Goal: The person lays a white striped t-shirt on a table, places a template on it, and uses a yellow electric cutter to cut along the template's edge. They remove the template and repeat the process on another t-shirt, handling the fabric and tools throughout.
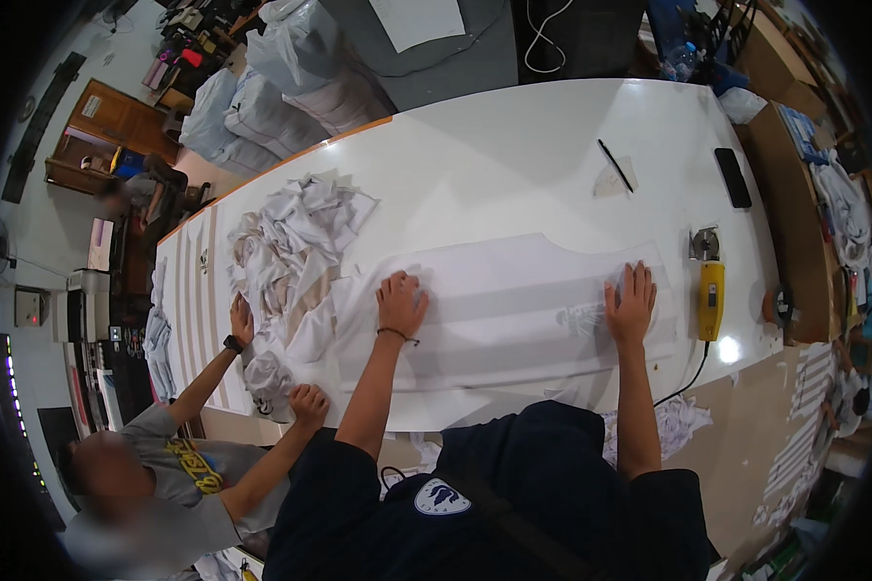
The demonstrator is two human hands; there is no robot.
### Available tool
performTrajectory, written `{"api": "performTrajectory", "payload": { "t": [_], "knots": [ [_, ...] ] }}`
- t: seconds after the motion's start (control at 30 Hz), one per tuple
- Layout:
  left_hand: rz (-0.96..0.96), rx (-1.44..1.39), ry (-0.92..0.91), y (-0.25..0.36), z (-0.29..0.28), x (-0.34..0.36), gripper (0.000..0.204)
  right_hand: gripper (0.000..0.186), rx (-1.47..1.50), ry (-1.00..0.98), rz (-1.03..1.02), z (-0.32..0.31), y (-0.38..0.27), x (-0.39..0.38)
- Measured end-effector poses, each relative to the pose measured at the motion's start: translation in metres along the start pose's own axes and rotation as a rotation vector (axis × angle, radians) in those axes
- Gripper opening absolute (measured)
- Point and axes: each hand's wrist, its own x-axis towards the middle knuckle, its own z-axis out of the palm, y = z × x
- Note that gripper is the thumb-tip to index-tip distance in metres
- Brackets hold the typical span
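Observation:
A pale cut fabric piece (494, 290) with a grey band and a faint printed motif lies flat on the white table (494, 155). My left hand (400, 302) rests palm down on its left part, fingers slightly spread. My right hand (631, 300) lies on its right part, fingers also apart and holding nothing. A yellow electric cutting tool (710, 298) with a round blade head and dark cord lies just right of the fabric. A heap of crumpled white cloth (295, 232) sits to its left.
A co-worker's hands (241, 320) touch the table at left, near striped fabric (194, 290). A black pen (614, 165) on a scrap and a black phone (732, 177) lie at the back right. Wrapped bales (291, 58) stand behind; cardboard boxes (796, 232) border the right side.

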Motion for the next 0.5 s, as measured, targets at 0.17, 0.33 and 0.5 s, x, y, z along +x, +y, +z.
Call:
{"api": "performTrajectory", "payload": {
  "t": [0.17, 0.33, 0.5],
  "knots": [
    [-0.07, 0.073, 0.035, -0.025, -0.006, 0.05, 0.034, 0.065, -0.065, 0.02, -0.014, -0.006, 0.0, 0.007],
    [0.037, 0.028, -0.001, 0.018, -0.002, 0.036, 0.029, 0.067, -0.044, -0.027, 0.055, -0.005, -0.002, 0.008],
    [0.185, -0.029, -0.142, 0.039, 0.017, 0.013, 0.025, 0.068, -0.036, -0.009, 0.02, -0.004, -0.006, -0.002]
  ]
}}
